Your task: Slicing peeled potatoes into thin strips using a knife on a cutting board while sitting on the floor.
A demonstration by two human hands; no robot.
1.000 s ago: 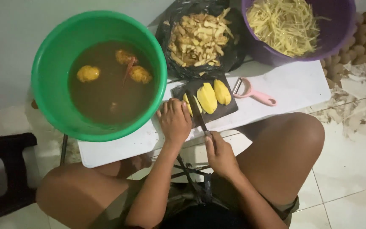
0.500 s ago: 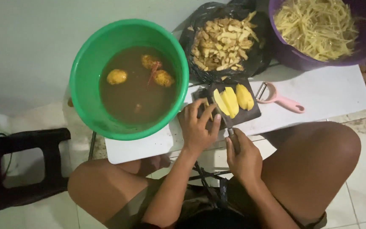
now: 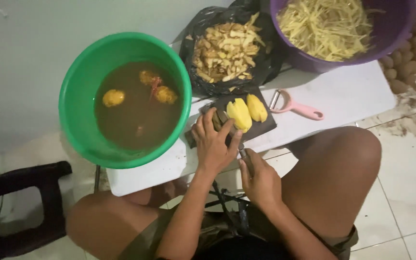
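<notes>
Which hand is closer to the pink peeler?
The right hand, below and left of the pink peeler. The left hand is farther left, beyond the potato halves.

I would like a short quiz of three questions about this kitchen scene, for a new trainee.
1. True or false: the pink peeler is held in the right hand.
2. How many peeled potatoes float in the brown water of the green basin?
3. Multiple choice: the left hand rests on A) the purple basin of potato strips, B) the dark cutting board beside the peeled potato halves, C) the black bag of peels.

Key:
1. False. It lies free on the white table; the right hand grips a knife handle.
2. Three.
3. B.
</notes>
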